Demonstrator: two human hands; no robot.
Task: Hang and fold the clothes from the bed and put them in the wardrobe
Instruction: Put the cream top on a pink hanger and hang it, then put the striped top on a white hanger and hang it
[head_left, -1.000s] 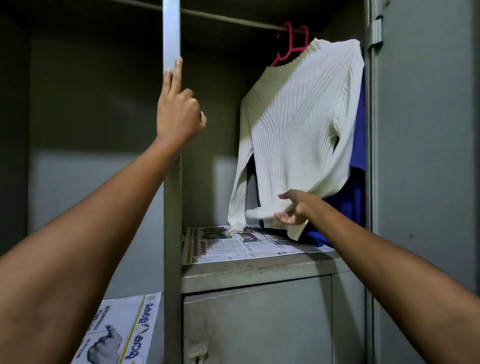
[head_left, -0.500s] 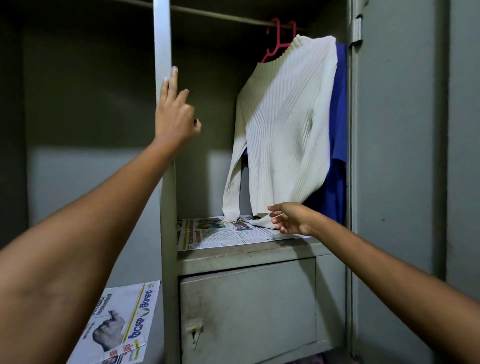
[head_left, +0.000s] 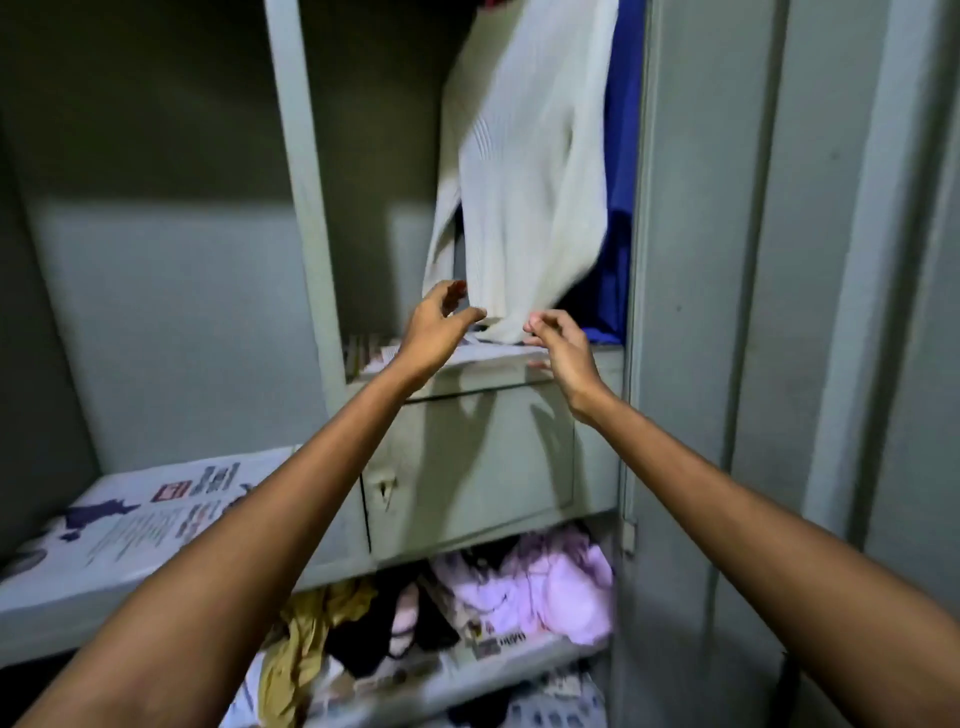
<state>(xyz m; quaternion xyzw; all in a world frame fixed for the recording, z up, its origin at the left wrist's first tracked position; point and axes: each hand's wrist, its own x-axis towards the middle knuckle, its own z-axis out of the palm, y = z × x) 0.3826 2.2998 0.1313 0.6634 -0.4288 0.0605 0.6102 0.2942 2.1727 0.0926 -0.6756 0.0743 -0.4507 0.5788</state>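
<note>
A white sweater (head_left: 524, 171) hangs in the right part of the wardrobe (head_left: 701, 260), its hem reaching a newspaper-covered shelf (head_left: 498, 358), with a blue garment (head_left: 618, 156) just behind it. Both hands are at the hem: the left hand (head_left: 434, 332) has its fingers loosely curled and apart, holding nothing; the right hand (head_left: 558, 345) has its fingertips drawn together beside the hem, though blur hides whether they pinch it. Below the locker door (head_left: 467, 467) lie pink clothes (head_left: 545, 587) and yellow clothes (head_left: 306, 639).
</note>
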